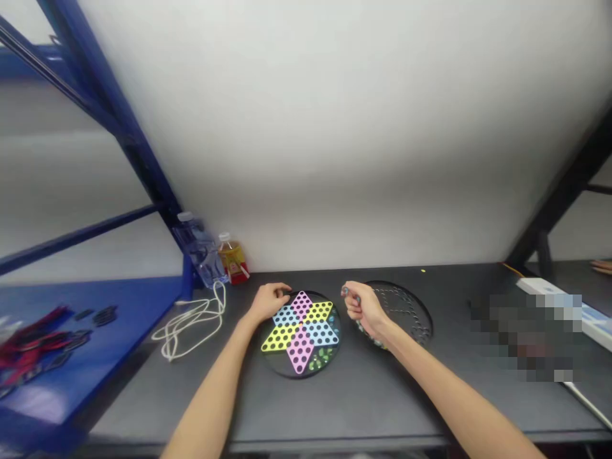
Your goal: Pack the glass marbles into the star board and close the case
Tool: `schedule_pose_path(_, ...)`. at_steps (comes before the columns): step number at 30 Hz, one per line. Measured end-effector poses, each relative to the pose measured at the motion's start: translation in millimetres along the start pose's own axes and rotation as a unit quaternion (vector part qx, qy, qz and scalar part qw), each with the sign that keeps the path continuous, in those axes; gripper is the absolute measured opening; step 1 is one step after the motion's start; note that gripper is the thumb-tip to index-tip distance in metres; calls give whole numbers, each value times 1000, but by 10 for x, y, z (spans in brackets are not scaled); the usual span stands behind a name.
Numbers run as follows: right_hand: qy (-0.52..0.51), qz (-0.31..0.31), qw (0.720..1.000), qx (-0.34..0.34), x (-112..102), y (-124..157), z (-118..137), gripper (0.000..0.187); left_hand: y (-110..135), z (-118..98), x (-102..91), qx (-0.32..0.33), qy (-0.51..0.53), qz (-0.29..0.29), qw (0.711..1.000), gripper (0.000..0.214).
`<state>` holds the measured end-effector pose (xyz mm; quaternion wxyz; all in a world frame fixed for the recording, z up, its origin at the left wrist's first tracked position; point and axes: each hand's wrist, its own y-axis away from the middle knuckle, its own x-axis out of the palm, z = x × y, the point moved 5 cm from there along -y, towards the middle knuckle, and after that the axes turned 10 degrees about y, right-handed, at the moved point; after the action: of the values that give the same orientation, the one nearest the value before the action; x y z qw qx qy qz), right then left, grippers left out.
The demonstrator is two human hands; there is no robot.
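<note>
A round Chinese checkers board lies on the dark table, its star of pink, yellow and blue points full of holes. Green and bluish marbles show in its right-hand section. My left hand rests at the board's upper left rim, thumb and forefinger apart, with nothing visible between them. To the right, my right hand is closed, and small marbles show at its fingertips. Under and beside that hand is a round dark tray; marbles lie along its left edge, partly hidden by my hand and forearm.
Left of the board lie a tangled white cord, a clear bottle and a yellow-red bottle. A white power strip and a blurred-out patch are at right. Blue frame posts rise at left. Another person's hand shows at the right edge.
</note>
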<state>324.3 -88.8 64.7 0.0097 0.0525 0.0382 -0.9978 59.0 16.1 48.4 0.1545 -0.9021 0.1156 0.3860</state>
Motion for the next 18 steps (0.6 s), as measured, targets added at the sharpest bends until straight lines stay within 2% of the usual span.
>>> schedule_pose_path(2,-154,7,987,41,-15,-52,-69,35,3,-4,1,0,0,1,1000,35)
schedule_pose_path(4,-174,4,983,55,-36,-78,-112,35,6,-9,2,1,-2,1,1000,34)
schedule_pose_path(6,-79,-22,996,44,-76,-81,-125,34,8,-13,5,3,-5,1,1000,33)
schedule_pose_path(8,91,-36,995,-9,-82,-63,-75,31,8,-17,7,6,-6,0,1000,33)
schedule_pose_path(10,272,-23,959,-77,-21,-27,1,22,8,-18,10,10,-4,0,1000,34)
schedule_pose_path(13,468,11,876,-119,106,29,43,13,6,-12,16,15,2,2,1000,34)
schedule_pose_path(15,542,26,833,-112,166,54,34,16,5,-4,17,15,3,1,1000,34)
schedule_pose_path(18,598,42,795,-93,230,78,10,19,4,-1,17,13,6,0,1000,34)
